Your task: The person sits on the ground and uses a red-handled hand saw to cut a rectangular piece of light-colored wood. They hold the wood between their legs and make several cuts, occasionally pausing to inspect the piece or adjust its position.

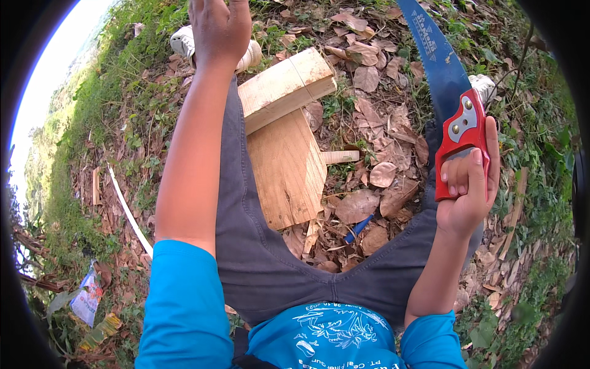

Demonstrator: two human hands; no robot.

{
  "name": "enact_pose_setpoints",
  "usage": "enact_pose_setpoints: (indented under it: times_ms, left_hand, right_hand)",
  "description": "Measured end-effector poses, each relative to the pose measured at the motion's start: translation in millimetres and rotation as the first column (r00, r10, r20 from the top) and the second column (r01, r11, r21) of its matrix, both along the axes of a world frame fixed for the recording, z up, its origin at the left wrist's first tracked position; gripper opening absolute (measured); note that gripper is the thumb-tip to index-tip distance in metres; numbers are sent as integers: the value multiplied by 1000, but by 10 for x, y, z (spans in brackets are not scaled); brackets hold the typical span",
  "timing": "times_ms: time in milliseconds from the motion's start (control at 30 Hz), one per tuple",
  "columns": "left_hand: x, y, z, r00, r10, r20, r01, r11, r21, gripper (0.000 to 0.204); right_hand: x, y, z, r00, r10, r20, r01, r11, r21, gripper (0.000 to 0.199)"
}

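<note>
My right hand [464,184] is closed around the red handle of a hand saw [444,74]. The saw's blue, toothed blade points up and away, running out of the picture at the top. At the upper edge, my left hand [221,27] is partly cut off and its fingertips are out of sight. Nearest to it, between my legs, lies a squared block of pale wood [289,86] with a thin line across it. The block rests on the far end of a flat wooden board [289,172]. A short wooden piece [341,157] sticks out past the board's right edge.
Dry leaves [393,141] and grass cover the ground. A small blue object [359,229] lies among the leaves near the board. To the left are a curved pale strip [129,212] and a plastic packet [87,298]. A thin stick [515,212] lies at the right.
</note>
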State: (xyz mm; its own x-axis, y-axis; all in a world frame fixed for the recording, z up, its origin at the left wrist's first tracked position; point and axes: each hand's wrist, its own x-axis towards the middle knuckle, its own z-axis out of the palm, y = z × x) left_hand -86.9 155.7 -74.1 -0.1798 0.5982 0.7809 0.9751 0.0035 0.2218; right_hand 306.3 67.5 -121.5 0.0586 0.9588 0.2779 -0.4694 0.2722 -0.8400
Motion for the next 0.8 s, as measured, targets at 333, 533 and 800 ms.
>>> enact_pose_setpoints:
  times_ms: [333,533,800]
  left_hand:
    - [165,9,-772,987,-57,150,129,839,-529,96]
    - [116,12,-342,972,-114,208,157,967,-203,76]
    - [236,-113,-750,997,-55,-57,-3,694,-720,87]
  right_hand:
    - [20,39,-114,1000,9,14,-8,998,-61,47]
    - [-16,21,-130,1000,-14,3,14,997,-75,48]
    - [-18,-72,-75,1000,23,-1,-23,998,-57,48]
